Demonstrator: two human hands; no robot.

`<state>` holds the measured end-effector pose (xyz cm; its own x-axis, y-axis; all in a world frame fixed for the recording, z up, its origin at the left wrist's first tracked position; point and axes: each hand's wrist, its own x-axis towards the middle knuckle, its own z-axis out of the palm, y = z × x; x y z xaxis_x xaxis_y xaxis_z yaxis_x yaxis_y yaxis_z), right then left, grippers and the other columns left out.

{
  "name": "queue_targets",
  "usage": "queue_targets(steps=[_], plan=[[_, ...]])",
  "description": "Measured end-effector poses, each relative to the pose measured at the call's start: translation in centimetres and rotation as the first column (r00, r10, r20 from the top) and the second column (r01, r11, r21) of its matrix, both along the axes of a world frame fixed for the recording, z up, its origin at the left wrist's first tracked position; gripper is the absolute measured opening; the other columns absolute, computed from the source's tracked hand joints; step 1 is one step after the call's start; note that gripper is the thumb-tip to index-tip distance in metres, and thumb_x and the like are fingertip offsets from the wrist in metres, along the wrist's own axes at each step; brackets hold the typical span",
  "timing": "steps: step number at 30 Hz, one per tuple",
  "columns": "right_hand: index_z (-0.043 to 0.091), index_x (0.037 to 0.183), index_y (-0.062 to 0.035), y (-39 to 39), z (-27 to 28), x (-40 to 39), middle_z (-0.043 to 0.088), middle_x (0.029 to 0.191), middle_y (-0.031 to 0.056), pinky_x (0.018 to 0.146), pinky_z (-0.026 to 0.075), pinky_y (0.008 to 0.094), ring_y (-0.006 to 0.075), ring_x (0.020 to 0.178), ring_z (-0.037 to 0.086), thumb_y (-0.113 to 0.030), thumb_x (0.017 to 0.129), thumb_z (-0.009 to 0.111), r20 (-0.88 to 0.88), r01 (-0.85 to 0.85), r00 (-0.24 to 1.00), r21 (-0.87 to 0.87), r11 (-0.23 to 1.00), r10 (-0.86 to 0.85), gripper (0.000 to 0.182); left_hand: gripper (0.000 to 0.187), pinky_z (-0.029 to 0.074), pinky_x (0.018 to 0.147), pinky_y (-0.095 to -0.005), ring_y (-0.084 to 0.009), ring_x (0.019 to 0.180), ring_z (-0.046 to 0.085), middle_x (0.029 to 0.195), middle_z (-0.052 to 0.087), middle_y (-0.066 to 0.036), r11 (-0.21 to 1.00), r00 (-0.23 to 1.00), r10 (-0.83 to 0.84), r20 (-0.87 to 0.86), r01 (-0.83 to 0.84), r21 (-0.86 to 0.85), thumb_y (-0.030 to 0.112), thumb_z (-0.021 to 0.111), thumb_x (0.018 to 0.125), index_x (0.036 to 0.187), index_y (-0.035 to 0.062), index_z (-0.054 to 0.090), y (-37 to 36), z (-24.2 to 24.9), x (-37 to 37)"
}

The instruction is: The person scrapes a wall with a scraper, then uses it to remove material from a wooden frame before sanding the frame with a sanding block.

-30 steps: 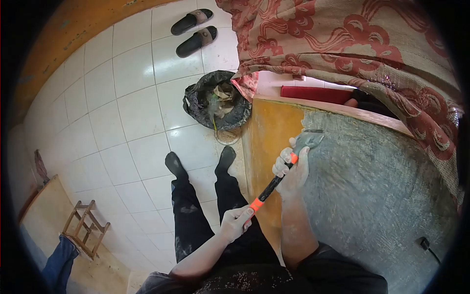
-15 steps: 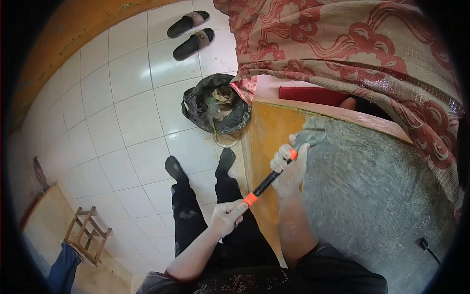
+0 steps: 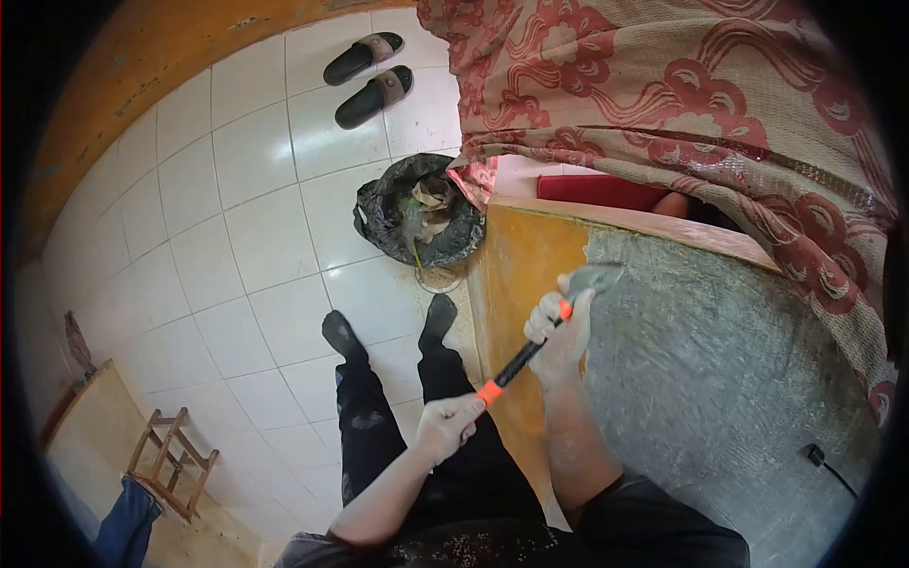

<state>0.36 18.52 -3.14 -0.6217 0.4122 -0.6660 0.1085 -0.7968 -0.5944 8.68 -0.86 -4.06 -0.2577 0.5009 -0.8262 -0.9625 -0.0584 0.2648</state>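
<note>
A long-handled scraper (image 3: 519, 362) with a black grip, orange bands and a grey head slants across the middle of the view. My left hand (image 3: 447, 428), coated in pale dust, is closed round its lower end by the orange band. Higher up, my right hand (image 3: 561, 338) wraps the handle just below the head, which lies against the wall's edge area of rough grey surface (image 3: 701, 360). Left of that grey area runs a strip of orange paint (image 3: 530, 248).
A black bag (image 3: 379, 213) with rubbish stands on the tiled floor (image 3: 256, 237). Slippers (image 3: 365, 99) lie beyond it. A patterned curtain (image 3: 682, 85) hangs at upper right, with part of a person (image 3: 671, 205) behind. A wooden stool (image 3: 170, 454) and a cable plug (image 3: 814, 455) also show.
The view has shifted slightly, so the bag and slippers appear a little lower. Both hands keep their hold on the scraper, and its head sits slightly lower and further left in view.
</note>
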Motion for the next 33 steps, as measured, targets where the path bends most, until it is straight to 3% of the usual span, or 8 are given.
queue_targets(steps=[2, 4, 10, 14, 20, 23, 24, 33], plan=[[0.046, 0.110, -0.0128, 0.2, -0.4, -2.8, 0.038, 0.063, -0.0025, 0.039, 0.029, 0.0223, 0.0079, 0.043, 0.031, -0.051, 0.095, 0.031, -0.006, -0.013, 1.000, 0.021, 1.000, 0.013, 0.044, 0.032, 0.031, 0.042, -0.0196, -0.0037, 0.045, 0.040, 0.055, 0.047, 0.004, 0.997, 0.998, -0.002, -0.060, -0.003, -0.078, 0.033, 0.060, 0.088, 0.091, 0.0023, 0.067, 0.5, 0.3, -3.2], [0.045, 0.111, -0.0129, 0.0, -0.5, -3.8, 0.038, 0.063, -0.0027, 0.038, 0.029, 0.0225, 0.0076, 0.043, 0.031, -0.052, 0.094, 0.033, 0.020, 0.028, 0.999, 0.032, 0.999, -0.029, 0.044, 0.032, 0.031, 0.042, -0.0200, -0.0039, 0.045, 0.040, 0.055, 0.046, 0.004, 0.999, 0.993, -0.036, -0.112, 0.036, -0.002, 0.034, 0.061, 0.087, 0.089, 0.0021, 0.066, -0.1, -0.9, -4.6], [0.048, 0.105, -0.0125, -0.8, 0.1, -1.6, 0.039, 0.059, -0.0036, 0.037, 0.026, 0.0214, 0.0068, 0.041, 0.029, -0.052, 0.093, 0.034, 0.143, 0.042, 0.988, 0.127, 0.991, -0.061, 0.043, 0.031, 0.030, 0.041, -0.0203, -0.0044, 0.044, 0.040, 0.053, 0.045, 0.004, 0.999, 0.999, -0.035, 0.007, 0.035, -0.020, 0.033, 0.059, 0.089, 0.089, 0.0022, 0.067, 0.0, -0.1, -1.9], [0.046, 0.109, -0.0121, -0.4, -1.1, -4.2, 0.040, 0.061, -0.0025, 0.037, 0.027, 0.0220, 0.0075, 0.041, 0.031, -0.052, 0.093, 0.036, 0.038, 0.039, 0.998, 0.100, 0.994, -0.043, 0.045, 0.033, 0.029, 0.040, -0.0203, -0.0039, 0.043, 0.039, 0.053, 0.046, 0.003, 0.999, 0.991, -0.047, -0.123, 0.045, -0.016, 0.035, 0.058, 0.089, 0.085, 0.0033, 0.066, 0.0, -1.9, -4.9], [0.048, 0.105, -0.0132, -0.5, -0.7, -1.8, 0.039, 0.059, -0.0032, 0.036, 0.026, 0.0211, 0.0072, 0.039, 0.029, -0.051, 0.094, 0.033, 0.083, 0.031, 0.996, 0.089, 0.996, -0.038, 0.042, 0.032, 0.028, 0.039, -0.0204, -0.0036, 0.043, 0.039, 0.054, 0.046, 0.004, 1.000, 1.000, -0.009, 0.015, 0.009, -0.008, 0.035, 0.059, 0.088, 0.086, 0.0041, 0.066, 0.1, -0.5, -2.1], [0.049, 0.104, -0.0136, -0.5, -0.9, -4.9, 0.039, 0.060, -0.0033, 0.036, 0.027, 0.0213, 0.0071, 0.040, 0.030, -0.052, 0.094, 0.032, 0.084, 0.056, 0.995, 0.056, 0.997, -0.061, 0.044, 0.031, 0.028, 0.039, -0.0205, -0.0038, 0.043, 0.039, 0.054, 0.046, 0.004, 0.996, 0.994, -0.076, -0.085, 0.071, -0.055, 0.034, 0.058, 0.089, 0.087, 0.0034, 0.066, 0.1, -1.7, -4.5], [0.049, 0.105, -0.0136, -0.6, -0.8, -5.6, 0.040, 0.060, -0.0033, 0.036, 0.027, 0.0214, 0.0071, 0.040, 0.030, -0.053, 0.094, 0.032, 0.092, 0.074, 0.993, 0.057, 0.996, -0.079, 0.044, 0.032, 0.029, 0.039, -0.0205, -0.0040, 0.043, 0.039, 0.054, 0.047, 0.004, 0.999, 0.996, -0.043, -0.082, 0.044, 0.019, 0.034, 0.058, 0.089, 0.087, 0.0026, 0.066, -0.1, -2.7, -5.0], [0.048, 0.110, -0.0136, 0.4, -1.1, -4.6, 0.041, 0.062, -0.0029, 0.038, 0.029, 0.0229, 0.0080, 0.043, 0.033, -0.055, 0.092, 0.034, -0.028, -0.005, 1.000, 0.068, 0.998, 0.007, 0.047, 0.030, 0.030, 0.041, -0.0206, -0.0031, 0.045, 0.039, 0.054, 0.045, 0.004, 0.998, 0.996, -0.048, -0.078, 0.044, -0.053, 0.033, 0.060, 0.088, 0.084, 0.0039, 0.066, 0.5, -1.1, -4.9]])
